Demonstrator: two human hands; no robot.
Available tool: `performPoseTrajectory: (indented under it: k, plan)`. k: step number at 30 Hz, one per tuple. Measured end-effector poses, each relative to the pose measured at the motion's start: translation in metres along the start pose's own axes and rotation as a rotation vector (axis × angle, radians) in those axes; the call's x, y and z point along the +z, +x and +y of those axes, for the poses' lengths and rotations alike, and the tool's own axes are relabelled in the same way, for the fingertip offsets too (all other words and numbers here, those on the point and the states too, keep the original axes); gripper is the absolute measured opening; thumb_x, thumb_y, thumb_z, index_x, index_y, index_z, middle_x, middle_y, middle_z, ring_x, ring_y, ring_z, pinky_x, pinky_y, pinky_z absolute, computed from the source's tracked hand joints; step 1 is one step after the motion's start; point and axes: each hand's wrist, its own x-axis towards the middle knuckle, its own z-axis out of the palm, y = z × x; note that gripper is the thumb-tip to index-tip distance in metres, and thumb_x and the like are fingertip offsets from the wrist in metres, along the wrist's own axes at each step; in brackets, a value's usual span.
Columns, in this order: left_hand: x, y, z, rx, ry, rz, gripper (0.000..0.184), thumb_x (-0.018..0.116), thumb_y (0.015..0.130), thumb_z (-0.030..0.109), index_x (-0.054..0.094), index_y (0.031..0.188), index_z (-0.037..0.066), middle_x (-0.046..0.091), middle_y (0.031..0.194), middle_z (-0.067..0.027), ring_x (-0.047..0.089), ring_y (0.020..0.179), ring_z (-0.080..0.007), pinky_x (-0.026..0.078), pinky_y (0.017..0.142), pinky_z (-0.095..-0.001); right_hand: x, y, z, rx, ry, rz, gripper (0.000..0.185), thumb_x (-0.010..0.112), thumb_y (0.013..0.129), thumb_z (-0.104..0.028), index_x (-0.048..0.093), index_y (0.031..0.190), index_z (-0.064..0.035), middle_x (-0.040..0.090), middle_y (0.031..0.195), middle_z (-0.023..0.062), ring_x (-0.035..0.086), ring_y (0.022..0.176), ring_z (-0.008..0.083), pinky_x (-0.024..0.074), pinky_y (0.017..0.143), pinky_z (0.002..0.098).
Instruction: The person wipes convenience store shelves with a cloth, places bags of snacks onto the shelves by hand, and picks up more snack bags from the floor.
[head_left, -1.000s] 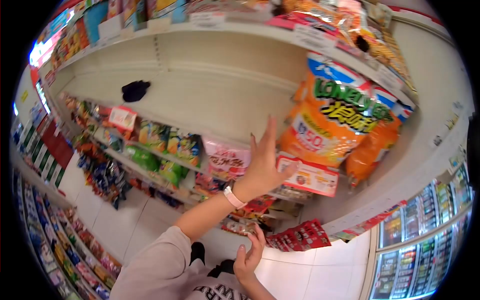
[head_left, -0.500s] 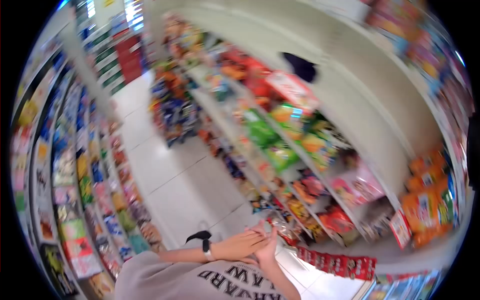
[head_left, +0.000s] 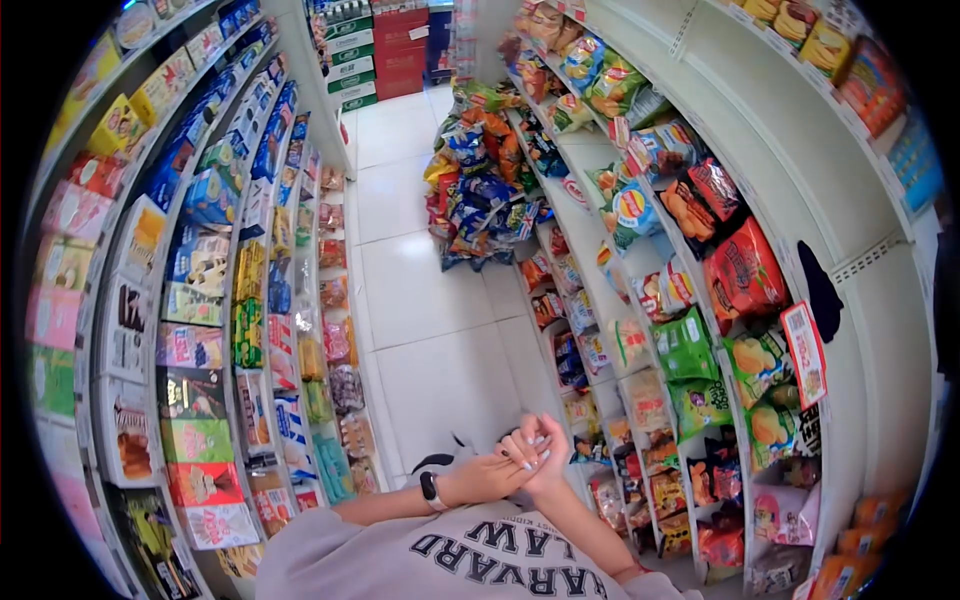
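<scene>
My left hand (head_left: 488,480), with a dark watch on a light band at the wrist, meets my right hand (head_left: 543,456) in front of my grey printed shirt (head_left: 480,555). The fingers of both hands are curled and pressed together, with light nails showing on the right one. No object shows between them. Both hands are apart from the shelves; nearest on the right are the lower rows of snack packets (head_left: 610,500).
Shelves of boxed biscuits (head_left: 195,390) line the left side. Bagged chips (head_left: 690,345) fill racks on the right, with a red-edged price sign (head_left: 803,350) and dark cloth (head_left: 822,290). A heap of snack bags (head_left: 480,210) stands on the tiled floor (head_left: 430,320) before stacked cartons (head_left: 398,50).
My view has turned to the right and steadied, so the aisle now runs nearly straight ahead. My hands stay together, their fingers more curled than before.
</scene>
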Motion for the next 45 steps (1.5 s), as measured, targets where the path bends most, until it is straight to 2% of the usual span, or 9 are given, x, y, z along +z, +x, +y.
performPoseTrajectory:
  k: [5, 12, 18, 26, 33, 41, 42, 43, 45]
  plan:
    - [0.027, 0.039, -0.070, 0.017, -0.110, -0.317, 0.031, 0.052, 0.076, 0.013, 0.051, 0.105, 0.002, 0.055, 0.111, -0.0108, 0.054, 0.102, -0.0171, 0.039, 0.087, -0.0254, -0.060, 0.070, -0.043, 0.024, 0.362, 0.019, 0.039, 0.037, 0.088, -0.041, 0.048, 0.066, -0.0118, 0.030, 0.037, -0.0015, 0.027, 0.034, 0.0129, 0.0393, 0.062, 0.0323]
    - [0.004, 0.134, -0.209, -0.073, -0.282, -0.101, 0.042, 0.056, 0.072, 0.008, 0.049, 0.114, 0.003, 0.050, 0.118, -0.0143, 0.048, 0.112, -0.0262, 0.040, 0.088, -0.0363, -0.036, 0.235, -0.205, -0.238, 0.459, -0.129, 0.031, 0.037, 0.092, -0.028, 0.056, 0.084, -0.0051, 0.025, 0.038, -0.0031, 0.021, 0.033, 0.0096, 0.0430, 0.070, 0.0288]
    - [-0.007, 0.159, -0.338, -0.262, -0.108, -0.189, 0.032, 0.057, 0.071, 0.006, 0.056, 0.103, 0.002, 0.058, 0.094, -0.0083, 0.056, 0.088, -0.0211, 0.043, 0.080, -0.0326, -0.027, 0.382, -0.300, -0.228, 0.315, -0.107, 0.020, 0.045, 0.088, -0.018, 0.057, 0.081, -0.0031, 0.027, 0.044, -0.0013, 0.028, 0.040, 0.0100, 0.0429, 0.072, 0.0288]
    - [0.018, 0.134, -0.486, -0.821, -0.166, -0.170, 0.025, 0.054, 0.079, 0.011, 0.057, 0.103, 0.004, 0.060, 0.086, -0.0108, 0.056, 0.082, -0.0267, 0.043, 0.074, -0.0374, -0.152, 0.537, -0.254, 0.163, 0.169, 0.531, 0.011, 0.056, 0.078, -0.019, 0.057, 0.084, -0.0088, 0.056, 0.075, 0.0084, 0.052, 0.061, 0.0183, 0.0436, 0.079, 0.0361]
    - [0.061, 0.128, -0.684, -0.834, -0.337, -0.471, 0.022, 0.053, 0.079, 0.012, 0.058, 0.097, 0.001, 0.059, 0.080, -0.0148, 0.056, 0.077, -0.0314, 0.044, 0.070, -0.0407, -0.267, 0.625, -0.202, 0.261, -0.116, 0.893, 0.042, 0.052, 0.084, -0.028, 0.041, 0.121, -0.0117, 0.050, 0.108, 0.0178, 0.051, 0.096, 0.0298, 0.0460, 0.082, 0.0422]
    - [0.128, 0.069, -0.776, -0.808, -0.456, -0.635, 0.018, 0.054, 0.079, 0.013, 0.059, 0.092, 0.001, 0.059, 0.076, -0.0146, 0.058, 0.074, -0.0286, 0.045, 0.065, -0.0378, -0.316, 0.667, -0.137, 0.381, 0.013, 1.174, 0.044, 0.047, 0.086, -0.029, 0.037, 0.125, -0.0103, 0.046, 0.113, 0.0187, 0.048, 0.097, 0.0312, 0.0453, 0.082, 0.0456]
    - [0.131, 0.071, -0.799, -0.873, -0.454, -0.578, 0.021, 0.052, 0.082, 0.015, 0.056, 0.096, 0.001, 0.058, 0.085, -0.0149, 0.056, 0.082, -0.0286, 0.043, 0.072, -0.0378, -0.331, 0.664, -0.126, 0.430, 0.041, 1.269, 0.044, 0.047, 0.087, -0.025, 0.035, 0.126, -0.0101, 0.045, 0.116, 0.0189, 0.051, 0.096, 0.0324, 0.0487, 0.077, 0.0456]
    - [0.134, 0.092, -0.888, -1.115, -0.341, -0.202, 0.024, 0.051, 0.084, 0.016, 0.054, 0.101, 0.000, 0.057, 0.093, -0.0152, 0.054, 0.089, -0.0286, 0.041, 0.079, -0.0378, -0.350, 0.760, -0.110, 0.335, -0.745, 0.818, 0.053, 0.055, 0.083, -0.019, 0.031, 0.129, -0.0088, 0.042, 0.121, 0.0197, 0.058, 0.088, 0.0336, 0.0527, 0.066, 0.0434]
    - [0.152, 0.114, -0.989, -1.270, -0.196, 0.071, 0.029, 0.047, 0.090, 0.019, 0.050, 0.110, -0.001, 0.054, 0.109, -0.0159, 0.051, 0.104, -0.0286, 0.037, 0.092, -0.0378, -0.336, 0.785, -0.112, 0.383, -0.647, 1.029, 0.082, 0.070, 0.072, -0.010, 0.018, 0.135, -0.0142, 0.034, 0.130, 0.0196, 0.063, 0.071, 0.0295, 0.0532, 0.050, 0.0361]
